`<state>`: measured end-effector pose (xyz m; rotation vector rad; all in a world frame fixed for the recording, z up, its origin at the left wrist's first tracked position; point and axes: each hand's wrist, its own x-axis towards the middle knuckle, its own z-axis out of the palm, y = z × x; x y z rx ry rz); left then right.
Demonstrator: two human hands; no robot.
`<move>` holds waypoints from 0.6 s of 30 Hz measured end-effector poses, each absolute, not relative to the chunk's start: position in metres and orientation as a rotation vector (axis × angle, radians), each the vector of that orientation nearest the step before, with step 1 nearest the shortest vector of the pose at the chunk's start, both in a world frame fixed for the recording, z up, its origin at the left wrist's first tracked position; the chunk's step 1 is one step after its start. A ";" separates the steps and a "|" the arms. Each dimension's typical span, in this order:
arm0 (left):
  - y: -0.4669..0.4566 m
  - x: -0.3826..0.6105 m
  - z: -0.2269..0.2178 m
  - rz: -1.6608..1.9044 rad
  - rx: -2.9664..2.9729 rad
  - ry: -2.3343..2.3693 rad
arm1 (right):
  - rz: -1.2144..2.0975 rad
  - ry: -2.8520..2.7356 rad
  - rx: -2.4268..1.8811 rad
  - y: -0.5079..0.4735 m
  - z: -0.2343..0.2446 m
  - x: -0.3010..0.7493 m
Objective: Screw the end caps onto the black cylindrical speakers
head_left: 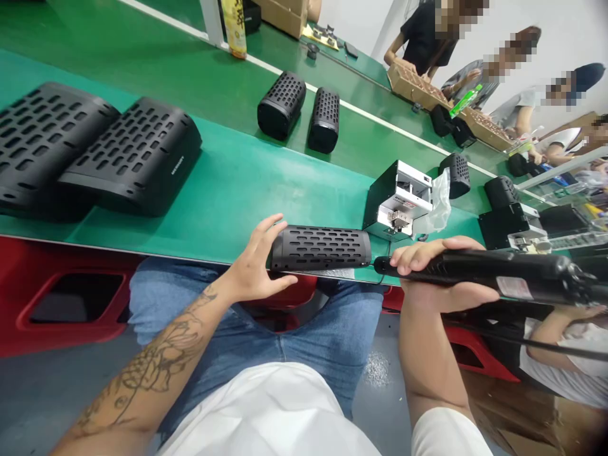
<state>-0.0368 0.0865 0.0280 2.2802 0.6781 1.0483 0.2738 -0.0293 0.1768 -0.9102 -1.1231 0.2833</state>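
Note:
A black housing with rows of slots [323, 247], like a speaker case, lies lengthwise along the bench's near edge. At its left end is my left hand [251, 266], thumb on the near side and fingers stretched toward the far side; I cannot tell how firmly it touches. My right hand [427, 266] is wrapped around a black electric screwdriver [503, 275], held level with its tip pointing left. That tip is close to the housing's right end, near the lower corner; whether it touches is unclear. Just behind stands a black-and-white screw feeder [399, 199].
Two larger slotted black housings [137, 152] overlap at the left of the green bench [237, 183]. Two smaller ones [282, 104] stand farther back. A clear plastic bag [439, 202] hangs beside the feeder. A yellow bottle [234, 28] is at the back. Co-workers [427, 38] sit across the line.

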 end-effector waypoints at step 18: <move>0.128 -0.036 0.026 0.958 2.238 0.522 | 0.628 -1.110 -0.780 -0.007 0.164 0.289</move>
